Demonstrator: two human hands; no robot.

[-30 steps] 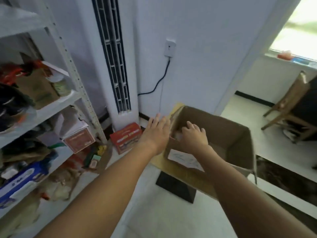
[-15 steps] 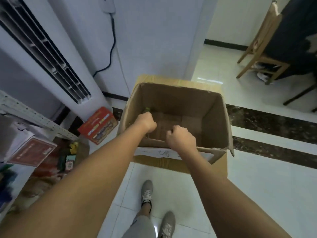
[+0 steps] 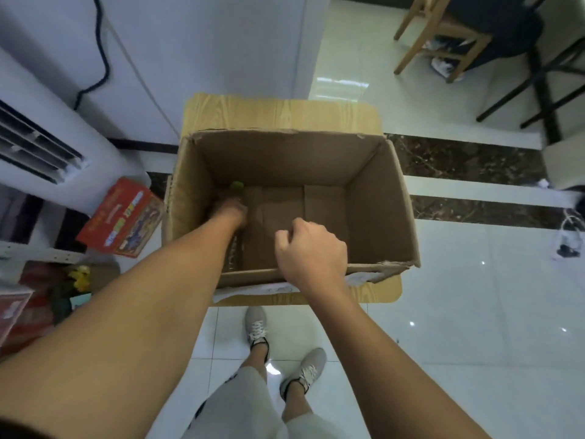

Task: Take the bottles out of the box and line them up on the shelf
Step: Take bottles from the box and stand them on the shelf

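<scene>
An open cardboard box (image 3: 380,198) stands on a small wooden table (image 3: 278,112). My left hand (image 3: 229,212) reaches deep into the box's far left corner, in shadow. Its fingers look curled round a bottle with a green cap (image 3: 236,186); only the cap shows past the hand. My right hand (image 3: 311,248) hovers over the box's near wall with its fingers curled, holding nothing. A dark shape lies under my left forearm; I cannot tell what it is. The rest of the box floor is bare cardboard. A corner of the shelf (image 3: 31,253) shows at the left edge.
A red carton (image 3: 122,218) leans by the standing air conditioner (image 3: 47,147) left of the box. Packets and boxes crowd the shelf's low level (image 3: 38,299). Wooden chair (image 3: 443,36) and black table legs stand at far right. My feet (image 3: 285,350) are on white tiles.
My view has tipped down from the wall and shelf onto the box. My left hand went from the box's rim deep into its far left corner. My right hand moved slightly inward.
</scene>
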